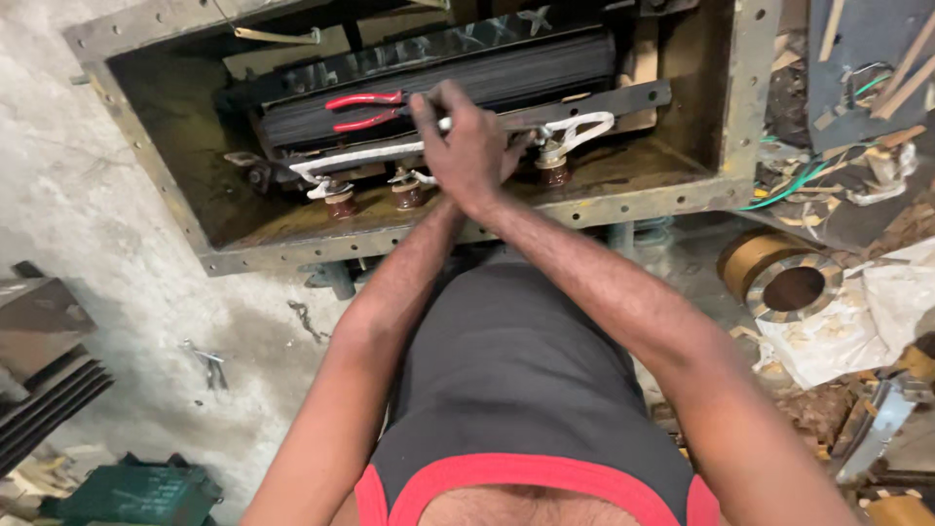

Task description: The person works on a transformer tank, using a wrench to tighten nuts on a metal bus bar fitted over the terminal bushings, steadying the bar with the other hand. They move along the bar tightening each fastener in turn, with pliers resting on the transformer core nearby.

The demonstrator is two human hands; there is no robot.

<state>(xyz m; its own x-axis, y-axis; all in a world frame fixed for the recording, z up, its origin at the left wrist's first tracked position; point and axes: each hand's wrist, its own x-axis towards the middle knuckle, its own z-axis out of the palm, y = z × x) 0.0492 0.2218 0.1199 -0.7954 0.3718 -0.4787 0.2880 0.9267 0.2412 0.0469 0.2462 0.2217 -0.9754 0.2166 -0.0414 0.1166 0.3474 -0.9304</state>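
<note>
My right hand [466,146] is closed around a slim silvery tool shaft [444,124] over the dark ribbed core [487,78] inside a rusty open metal tank [292,258]. My left hand [514,156] lies under the right one and is mostly hidden; only fingertips show. Red-handled pliers [365,109] rest on the core just left of my hands. White-wrapped leads [360,156] run below them to brown insulators [341,203]. A flat steel bar [604,100] extends to the right.
A copper-coloured coil ring [791,287] and crumpled white sheeting [857,321] lie at the right among scrap and green wires [799,185]. Stacked dark plates [44,399] and a green box [136,492] sit at the lower left on the concrete floor.
</note>
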